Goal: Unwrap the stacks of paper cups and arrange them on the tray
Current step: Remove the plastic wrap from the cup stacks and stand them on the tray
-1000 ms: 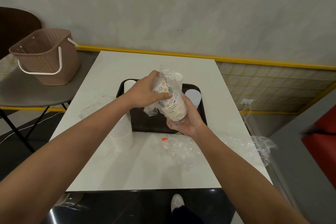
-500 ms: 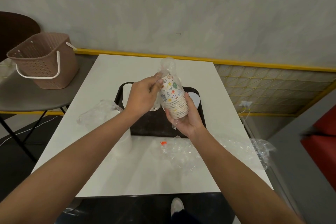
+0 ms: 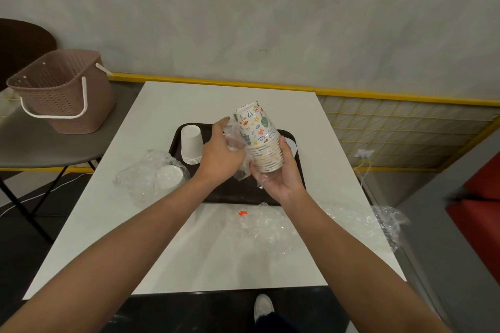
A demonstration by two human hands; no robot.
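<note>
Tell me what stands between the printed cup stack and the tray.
Only the clear wrap, gripped by the left hand and trailing under the printed cup stack in the right hand. The tray's middle below shows bare.

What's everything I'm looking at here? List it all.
table: one, white, centre
tray: one, black, on table
patterned cup stack: one, white with coloured doodles, held upside down over tray
plastic wrap: one, clear, beside that stack
white cup stack: one, white, tray's left
wrapped cups: one pack, white, left of tray
loose wrappers: at least two, clear, table's near right
basket: one, brown, on side table
side table: one, grey, far left
left hand: grips plastic wrap
right hand: holds patterned cup stack
</note>
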